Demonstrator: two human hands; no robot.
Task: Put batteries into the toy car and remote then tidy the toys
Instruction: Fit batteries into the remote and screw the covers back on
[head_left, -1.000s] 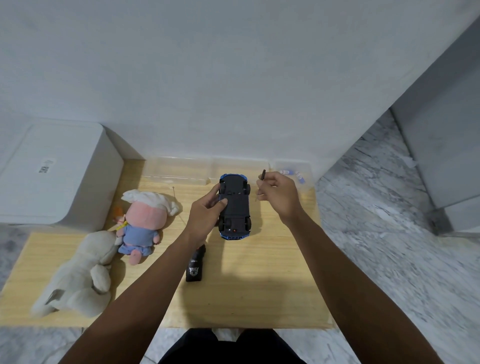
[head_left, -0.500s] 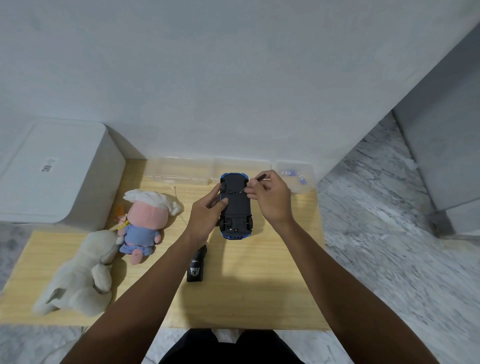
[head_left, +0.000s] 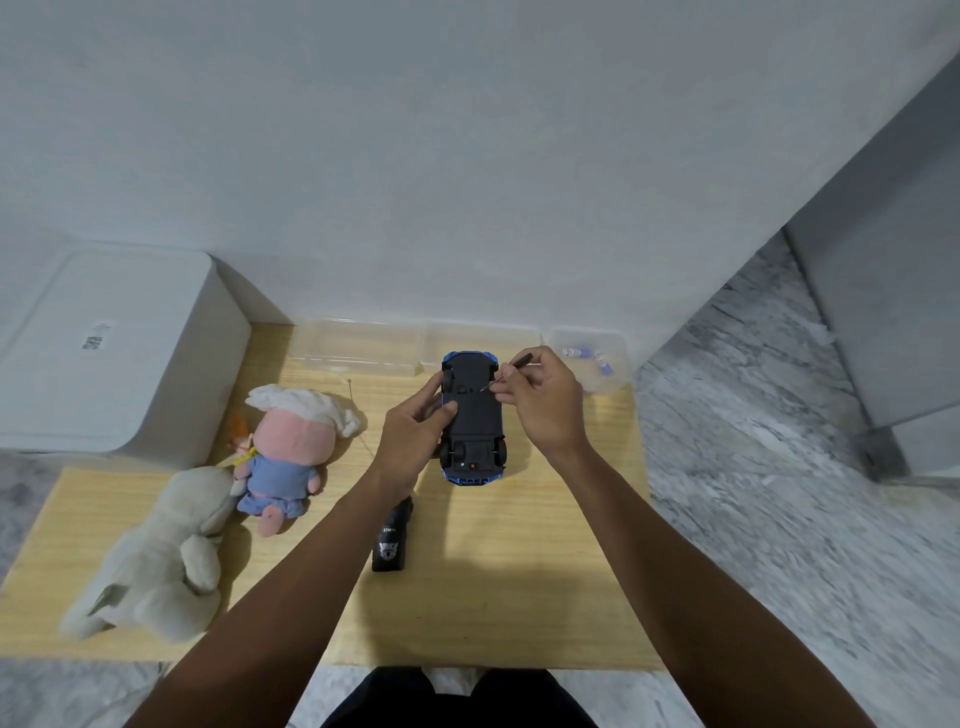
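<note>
A blue toy car (head_left: 474, 415) lies upside down on the wooden table (head_left: 498, 582), its black underside facing up. My left hand (head_left: 413, 439) grips the car's left side. My right hand (head_left: 540, 400) pinches a small screwdriver (head_left: 511, 366), whose tip touches the car's underside near its far end. The black remote (head_left: 390, 540) lies on the table under my left forearm, partly hidden. Batteries (head_left: 589, 357) lie in a clear container (head_left: 613, 382) at the back right.
A pink-faced doll (head_left: 291, 447) and a white plush animal (head_left: 156, 561) lie at the table's left. Two clear trays (head_left: 358, 351) stand along the wall. A white lidded bin (head_left: 104, 353) stands at far left. Marble floor surrounds the table.
My right hand has come in from the right and lowered the screwdriver tip onto the car's underside. My left hand has kept its hold on the car.
</note>
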